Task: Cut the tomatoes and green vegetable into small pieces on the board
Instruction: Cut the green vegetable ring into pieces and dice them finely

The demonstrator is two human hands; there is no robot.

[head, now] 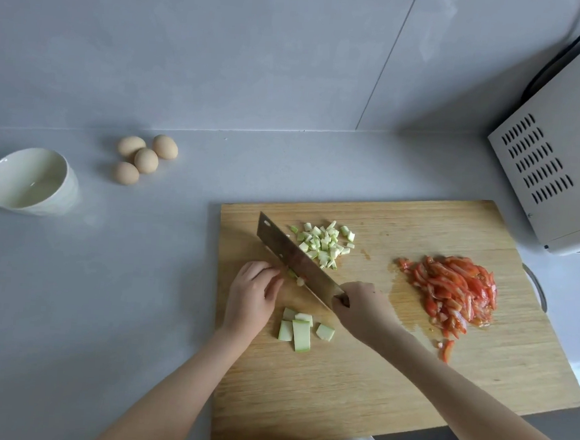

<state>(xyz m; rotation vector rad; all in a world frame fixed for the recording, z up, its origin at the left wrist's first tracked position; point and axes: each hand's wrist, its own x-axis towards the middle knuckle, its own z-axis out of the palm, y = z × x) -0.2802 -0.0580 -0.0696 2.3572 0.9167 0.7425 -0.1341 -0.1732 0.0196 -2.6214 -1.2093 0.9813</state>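
A wooden cutting board (374, 363) lies on the grey counter. My right hand (361, 310) grips the handle of a cleaver (296, 258) whose blade slants up to the left across the board. My left hand (252, 292) presses a small green strip (293, 275) against the blade's left side, fingers curled. Behind the blade sits a pile of diced green vegetable (324, 244). Several longer green strips (299, 330) lie between my hands. A heap of sliced tomato (455, 293) rests on the board's right part.
A white bowl (30, 181) stands at the far left of the counter, with several eggs (145, 158) beside it. A white appliance (561, 153) with vents and a black cable stands at the right, close to the board's far corner.
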